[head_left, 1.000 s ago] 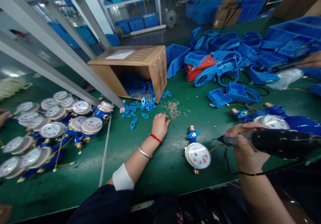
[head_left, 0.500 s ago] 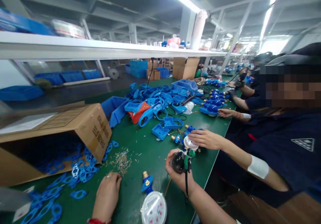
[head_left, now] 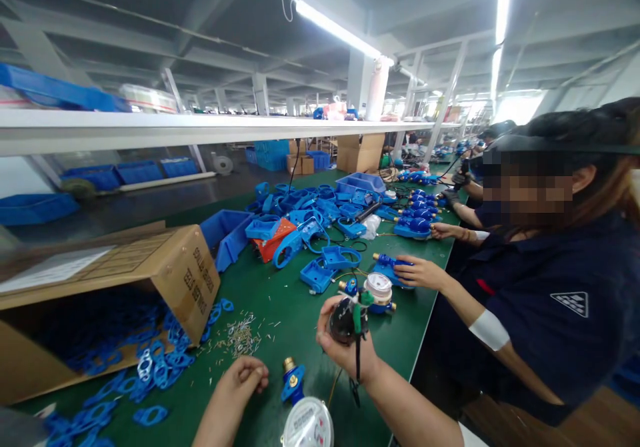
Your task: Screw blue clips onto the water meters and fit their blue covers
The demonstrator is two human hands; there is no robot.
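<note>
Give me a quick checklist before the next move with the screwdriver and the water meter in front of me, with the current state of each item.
1. Right hand grips the electric screwdriver: ok.
2. Left hand has its fingers pinched together near the pile of small screws; whether it holds a screw: cannot tell.
3. Water meter lies dial up on the green table between both hands: ok.
4. Screwdriver tip lined up on the meter: not ok, it points away.
5. Co-worker's hand rests on another meter, apart from mine: ok.

Wearer: left hand (head_left: 243,379), right hand (head_left: 345,350), both bare, no gloves; forearms bare, no sleeve/jewellery vis. in shot.
</note>
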